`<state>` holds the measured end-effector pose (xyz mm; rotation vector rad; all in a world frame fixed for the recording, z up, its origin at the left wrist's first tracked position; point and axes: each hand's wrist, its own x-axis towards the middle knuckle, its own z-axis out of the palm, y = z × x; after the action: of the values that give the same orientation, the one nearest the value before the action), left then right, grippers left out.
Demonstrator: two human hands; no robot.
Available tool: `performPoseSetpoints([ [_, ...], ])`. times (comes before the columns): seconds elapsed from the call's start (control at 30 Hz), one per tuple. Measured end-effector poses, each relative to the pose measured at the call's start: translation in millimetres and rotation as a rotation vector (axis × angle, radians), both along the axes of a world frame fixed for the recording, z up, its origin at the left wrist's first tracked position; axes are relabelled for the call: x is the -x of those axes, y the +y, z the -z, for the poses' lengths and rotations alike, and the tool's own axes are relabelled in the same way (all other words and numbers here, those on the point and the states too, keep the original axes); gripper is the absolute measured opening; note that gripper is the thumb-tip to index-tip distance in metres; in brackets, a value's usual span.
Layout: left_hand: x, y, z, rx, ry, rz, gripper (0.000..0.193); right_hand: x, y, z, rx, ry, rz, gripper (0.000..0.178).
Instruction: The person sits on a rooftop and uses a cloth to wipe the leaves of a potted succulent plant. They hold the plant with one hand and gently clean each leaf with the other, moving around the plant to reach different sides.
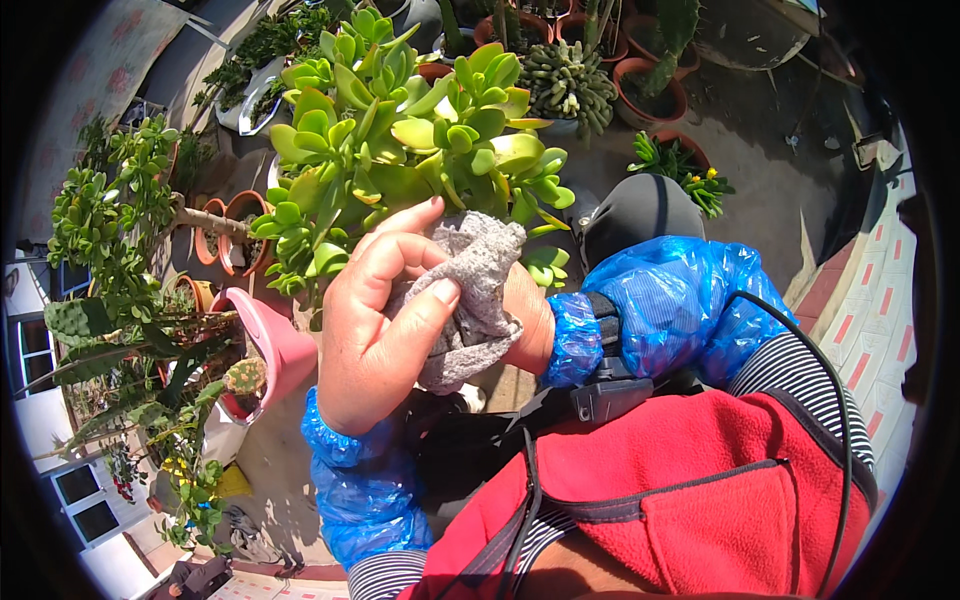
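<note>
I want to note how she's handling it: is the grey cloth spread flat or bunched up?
Bunched up. The grey cloth is crumpled between the left hand and the right hand, in front of the green succulent.

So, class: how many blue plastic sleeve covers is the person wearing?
2. One blue sleeve cover is on the left forearm, lower centre-left; the other blue cover is on the right forearm, centre-right. Both hands hold a grey cloth.

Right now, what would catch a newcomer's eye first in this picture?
In the middle, the left hand and right hand clasp a crumpled grey cloth. Just behind them spreads a big green succulent. Shiny blue plastic sleeves cover both forearms, above a red fleece at lower right.
</note>
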<state>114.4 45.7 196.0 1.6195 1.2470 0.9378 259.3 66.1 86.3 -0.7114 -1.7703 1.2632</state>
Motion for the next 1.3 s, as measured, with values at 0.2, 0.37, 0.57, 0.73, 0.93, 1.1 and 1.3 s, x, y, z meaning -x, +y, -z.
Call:
performPoseSetpoints([
  [0.2, 3.6, 6.9, 10.0, 0.142, -0.156, -0.037, 0.015, -14.4, 13.1, -14.7, -0.409, -0.436, 0.208, 0.036],
  [0.37, 14.1, 11.8, 6.6, 0.164, -0.308, 0.053, 0.023, -2.6, 12.4, -30.8, 0.774, 0.726, 0.087, 0.043],
  [0.57, 6.9, 20.4, 13.9, 0.081, -0.367, 0.031, 0.017, -6.6, 27.7, -29.9, 0.650, 0.621, 0.039, 0.044],
  [0.73, 14.1, 22.3, 10.6, 0.125, -0.352, 0.001, 0.023, -10.7, 45.3, -25.6, 0.169, 0.112, 0.129, 0.047],
  [0.93, 22.0, 24.4, 13.2, 0.138, -0.369, 0.038, 0.022, -21.1, 38.5, -40.5, 0.697, 0.387, 0.032, 0.071],
  [1.1, 23.9, 18.2, 13.5, 0.144, -0.355, 0.022, 0.027, -19.4, 36.9, -44.6, 0.723, 0.404, 0.108, 0.068],
  [1.3, 23.7, 16.4, 16.1, -0.046, -0.341, -0.292, 0.024, -13.2, 34.0, -37.8, 0.711, 0.442, 0.108, 0.046],
])
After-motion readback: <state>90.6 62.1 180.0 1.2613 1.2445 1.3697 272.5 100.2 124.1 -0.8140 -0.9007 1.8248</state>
